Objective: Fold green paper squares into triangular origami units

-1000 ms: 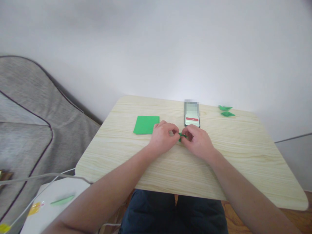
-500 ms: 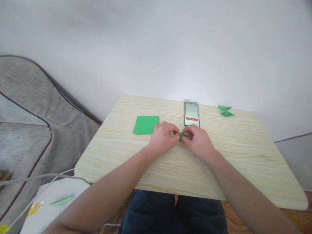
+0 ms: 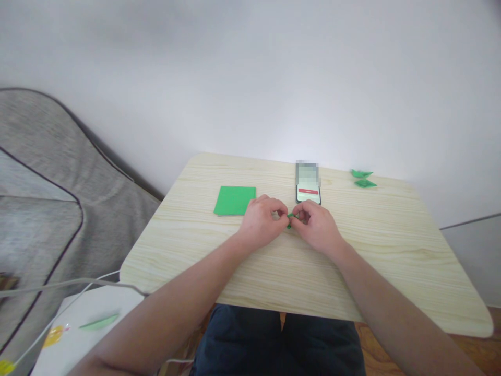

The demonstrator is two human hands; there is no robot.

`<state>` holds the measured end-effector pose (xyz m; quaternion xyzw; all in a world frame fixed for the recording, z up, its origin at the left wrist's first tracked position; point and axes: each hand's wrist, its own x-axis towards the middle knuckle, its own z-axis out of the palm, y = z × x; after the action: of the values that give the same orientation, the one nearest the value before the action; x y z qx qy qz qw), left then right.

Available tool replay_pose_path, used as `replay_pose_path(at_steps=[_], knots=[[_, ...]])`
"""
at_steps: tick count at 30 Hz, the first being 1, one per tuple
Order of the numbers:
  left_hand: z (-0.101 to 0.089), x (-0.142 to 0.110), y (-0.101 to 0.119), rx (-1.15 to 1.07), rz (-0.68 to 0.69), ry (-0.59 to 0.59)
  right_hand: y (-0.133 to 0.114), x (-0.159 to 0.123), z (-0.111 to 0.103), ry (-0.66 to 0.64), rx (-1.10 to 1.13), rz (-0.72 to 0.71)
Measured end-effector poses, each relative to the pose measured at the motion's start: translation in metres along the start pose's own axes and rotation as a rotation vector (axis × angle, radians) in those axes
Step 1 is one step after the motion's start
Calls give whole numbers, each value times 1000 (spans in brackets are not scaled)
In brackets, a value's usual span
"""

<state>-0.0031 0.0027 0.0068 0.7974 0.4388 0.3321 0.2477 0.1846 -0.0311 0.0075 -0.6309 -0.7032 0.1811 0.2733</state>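
Observation:
Between my fingertips is a small piece of folded green paper (image 3: 290, 221), mostly covered by the fingers. My left hand (image 3: 264, 219) pinches its left side with thumb and forefinger. From the right, my right hand (image 3: 315, 223) grips it the same way, the two hands nearly touching. A stack of square green paper (image 3: 235, 200) lies just beyond my left hand. Two folded green paper boats (image 3: 365, 183) rest one behind the other near the table's far right edge.
A phone (image 3: 308, 188) with a lit, partly blurred screen lies beyond my hands on the light wooden table (image 3: 391, 245). At the lower left, a white surface (image 3: 74, 344) bears a green strip and a yellow item. A grey sofa (image 3: 105, 193) and cables stand left.
Both hands stay in nearly the same place. Slightly less of the folded green paper shows between the fingers now.

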Motion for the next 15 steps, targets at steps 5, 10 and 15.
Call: replay_pose_path(at_steps=[5,10,15], knots=[[0,0,0,3,3,0,-1,-1,-1,-16,-25,-31],[0,0,1,11,5,6,-3,-1,-2,-32,-68,-64],[0,0,0,-3,8,-3,-5,-3,-1,-31,-118,-86]])
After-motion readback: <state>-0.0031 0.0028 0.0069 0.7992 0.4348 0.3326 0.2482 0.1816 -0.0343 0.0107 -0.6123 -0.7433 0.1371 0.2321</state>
